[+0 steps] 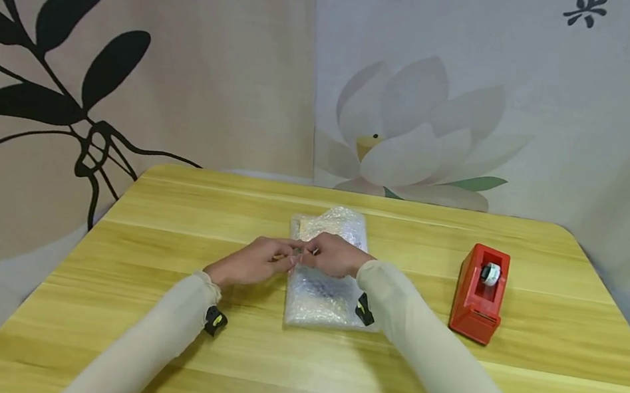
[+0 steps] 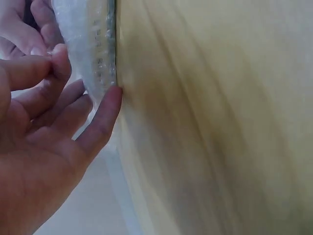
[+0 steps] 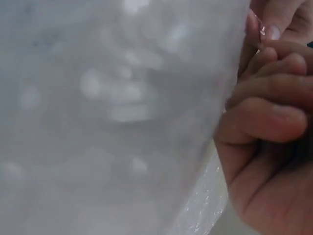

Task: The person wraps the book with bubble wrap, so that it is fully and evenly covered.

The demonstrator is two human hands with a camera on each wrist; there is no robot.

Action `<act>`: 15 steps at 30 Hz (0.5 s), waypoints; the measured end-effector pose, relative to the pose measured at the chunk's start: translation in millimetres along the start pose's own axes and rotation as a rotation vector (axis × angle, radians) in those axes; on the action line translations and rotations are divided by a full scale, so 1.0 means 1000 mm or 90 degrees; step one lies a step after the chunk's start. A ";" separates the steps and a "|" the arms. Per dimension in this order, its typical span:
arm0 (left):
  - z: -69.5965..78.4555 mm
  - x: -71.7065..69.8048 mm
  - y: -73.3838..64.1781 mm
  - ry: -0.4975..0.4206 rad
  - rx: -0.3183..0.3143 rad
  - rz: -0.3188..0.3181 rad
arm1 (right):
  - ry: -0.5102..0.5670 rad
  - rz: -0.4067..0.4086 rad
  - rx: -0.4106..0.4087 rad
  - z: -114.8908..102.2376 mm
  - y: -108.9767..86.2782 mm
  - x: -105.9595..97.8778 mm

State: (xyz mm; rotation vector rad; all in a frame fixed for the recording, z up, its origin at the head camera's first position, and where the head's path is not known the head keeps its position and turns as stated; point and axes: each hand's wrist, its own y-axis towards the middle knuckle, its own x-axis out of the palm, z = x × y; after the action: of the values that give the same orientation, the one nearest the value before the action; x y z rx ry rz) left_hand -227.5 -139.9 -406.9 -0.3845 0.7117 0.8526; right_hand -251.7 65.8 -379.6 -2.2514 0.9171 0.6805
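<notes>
A flat bubble-wrapped package lies on the wooden table, its clear wrap puffed up at the far end. Over its left edge my left hand and right hand meet, fingertips close together. Between them is a small shiny clear strip, which looks like tape; thumb and forefinger of each hand pinch it. In the left wrist view, the little finger of my left hand touches the package's edge, where printed marks show through the wrap. The other fingers of my right hand are curled beside the wrap.
To the right stands a red tape dispenser with a small roll in it. The wooden table reaches back to a hanging cloth printed with leaves and a flower.
</notes>
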 end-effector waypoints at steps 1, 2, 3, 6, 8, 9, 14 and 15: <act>0.000 0.001 0.000 0.011 0.007 0.009 | -0.014 0.002 0.004 -0.001 0.000 0.000; 0.001 0.002 0.000 0.021 0.012 0.020 | -0.025 0.004 0.008 -0.001 0.000 0.001; 0.002 0.002 0.000 0.035 0.021 0.029 | -0.036 0.006 0.011 -0.001 0.000 0.001; 0.006 0.004 0.002 0.080 0.040 0.050 | -0.062 0.017 0.026 -0.002 -0.001 0.001; 0.007 0.005 0.004 0.112 0.048 0.059 | -0.073 0.025 0.032 -0.002 -0.001 0.000; 0.007 0.005 0.005 0.126 0.051 0.061 | -0.078 0.028 0.033 -0.002 -0.001 0.000; 0.006 0.008 0.008 0.166 0.061 0.079 | -0.089 0.035 0.041 -0.003 -0.001 0.002; 0.006 0.008 0.008 0.168 0.063 0.084 | -0.088 0.035 0.044 -0.003 -0.001 0.003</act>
State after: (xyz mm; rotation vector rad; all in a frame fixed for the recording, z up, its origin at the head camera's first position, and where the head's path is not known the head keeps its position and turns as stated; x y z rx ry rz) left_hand -227.9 -127.1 -408.4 -0.3679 1.0288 0.8970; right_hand -248.4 63.7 -379.0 -2.0967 0.9233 0.8069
